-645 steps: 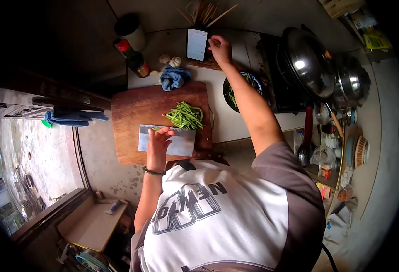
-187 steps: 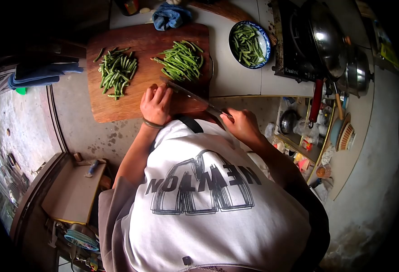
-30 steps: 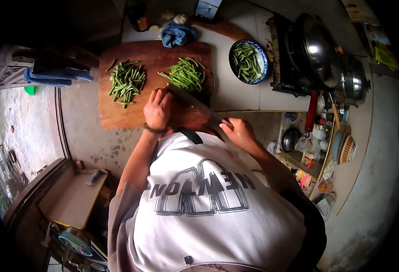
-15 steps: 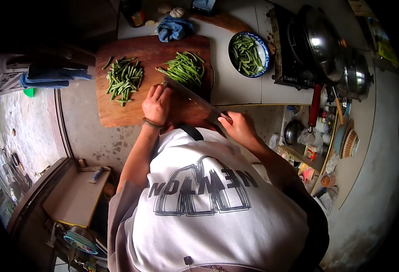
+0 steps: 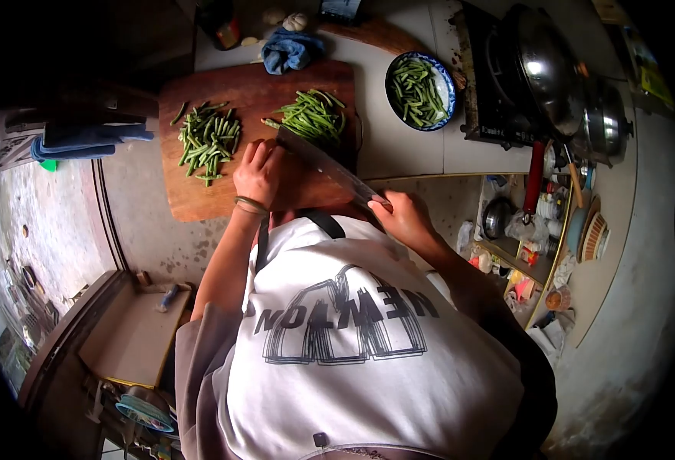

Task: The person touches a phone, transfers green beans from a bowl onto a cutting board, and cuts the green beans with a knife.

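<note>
My right hand (image 5: 401, 215) is closed round the handle of a broad kitchen knife (image 5: 326, 166). The blade slants up and left over the wooden chopping board (image 5: 226, 201), its far end by a pile of long green beans (image 5: 314, 119). Just left of that blade end is my left hand (image 5: 257, 173), its fingers curled down over the board. Whatever lies under those fingertips is hidden. Beyond and left of this hand, short cut green beans (image 5: 209, 138) lie in a loose heap.
A blue-rimmed bowl (image 5: 451, 90) of cut beans stands right of the board. Further right are a gas stove (image 5: 494, 130) and a lidded wok (image 5: 540, 69). Behind the board lie a blue cloth (image 5: 291, 52) and garlic (image 5: 295, 21). Shelves (image 5: 533, 268) sit below the counter.
My left hand has shifted slightly left and down, a little away from the blade. The knife's far end has tipped slightly. Both bean heaps look much the same.
</note>
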Demonstrator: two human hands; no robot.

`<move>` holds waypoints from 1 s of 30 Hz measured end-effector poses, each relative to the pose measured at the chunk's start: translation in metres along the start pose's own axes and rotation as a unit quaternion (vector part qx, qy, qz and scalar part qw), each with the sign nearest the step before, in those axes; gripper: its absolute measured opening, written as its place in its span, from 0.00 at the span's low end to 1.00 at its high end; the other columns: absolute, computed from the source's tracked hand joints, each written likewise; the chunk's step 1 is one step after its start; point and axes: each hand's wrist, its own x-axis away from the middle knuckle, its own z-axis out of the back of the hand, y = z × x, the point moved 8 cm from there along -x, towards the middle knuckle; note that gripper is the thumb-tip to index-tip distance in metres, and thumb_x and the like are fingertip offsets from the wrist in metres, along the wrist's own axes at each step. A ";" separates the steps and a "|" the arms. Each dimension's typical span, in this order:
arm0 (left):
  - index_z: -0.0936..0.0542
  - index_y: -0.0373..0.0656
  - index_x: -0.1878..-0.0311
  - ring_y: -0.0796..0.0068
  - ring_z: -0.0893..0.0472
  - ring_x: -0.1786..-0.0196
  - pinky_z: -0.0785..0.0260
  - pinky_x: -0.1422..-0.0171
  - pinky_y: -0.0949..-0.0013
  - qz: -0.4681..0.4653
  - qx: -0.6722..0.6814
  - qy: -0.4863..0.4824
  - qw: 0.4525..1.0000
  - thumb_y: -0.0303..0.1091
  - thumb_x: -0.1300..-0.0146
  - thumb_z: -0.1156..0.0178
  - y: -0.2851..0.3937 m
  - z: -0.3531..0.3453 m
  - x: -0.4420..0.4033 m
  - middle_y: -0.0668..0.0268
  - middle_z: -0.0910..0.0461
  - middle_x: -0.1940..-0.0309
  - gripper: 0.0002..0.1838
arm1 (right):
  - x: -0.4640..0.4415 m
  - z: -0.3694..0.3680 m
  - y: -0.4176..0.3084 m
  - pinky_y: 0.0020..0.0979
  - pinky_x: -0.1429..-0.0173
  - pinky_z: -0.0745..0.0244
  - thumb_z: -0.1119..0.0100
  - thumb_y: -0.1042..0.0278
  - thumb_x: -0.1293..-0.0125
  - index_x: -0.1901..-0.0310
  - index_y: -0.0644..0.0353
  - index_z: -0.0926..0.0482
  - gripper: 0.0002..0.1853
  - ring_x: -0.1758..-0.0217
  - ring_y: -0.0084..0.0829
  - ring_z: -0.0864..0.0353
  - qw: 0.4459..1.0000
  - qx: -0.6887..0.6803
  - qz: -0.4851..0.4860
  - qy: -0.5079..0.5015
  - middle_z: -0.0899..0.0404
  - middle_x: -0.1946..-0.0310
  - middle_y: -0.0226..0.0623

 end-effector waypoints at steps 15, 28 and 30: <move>0.17 0.48 0.57 0.58 0.22 0.46 0.29 0.44 0.54 0.039 -0.075 0.043 0.995 0.27 0.45 0.34 0.007 -0.005 -0.008 0.67 0.20 0.53 0.11 | -0.003 -0.001 0.003 0.47 0.64 0.23 0.34 0.55 0.33 0.69 0.61 0.18 0.16 0.70 0.54 0.16 1.000 -0.013 -0.018 -0.018 0.18 0.76 0.49; 0.17 0.46 0.57 0.57 0.20 0.48 0.24 0.47 0.59 0.031 -0.012 0.043 0.999 0.25 0.42 0.36 0.001 -0.009 -0.005 0.65 0.20 0.55 0.09 | -0.009 0.011 -0.007 0.46 0.66 0.25 0.35 0.57 0.33 0.69 0.62 0.20 0.15 0.71 0.54 0.18 1.000 -0.021 0.015 -0.001 0.19 0.76 0.48; 0.18 0.46 0.58 0.56 0.20 0.48 0.24 0.48 0.58 0.040 -0.005 0.035 0.999 0.23 0.44 0.35 0.000 -0.010 -0.006 0.65 0.19 0.53 0.11 | -0.010 0.012 -0.009 0.46 0.67 0.25 0.35 0.57 0.33 0.69 0.62 0.20 0.15 0.72 0.54 0.18 1.000 -0.023 0.020 -0.001 0.19 0.77 0.49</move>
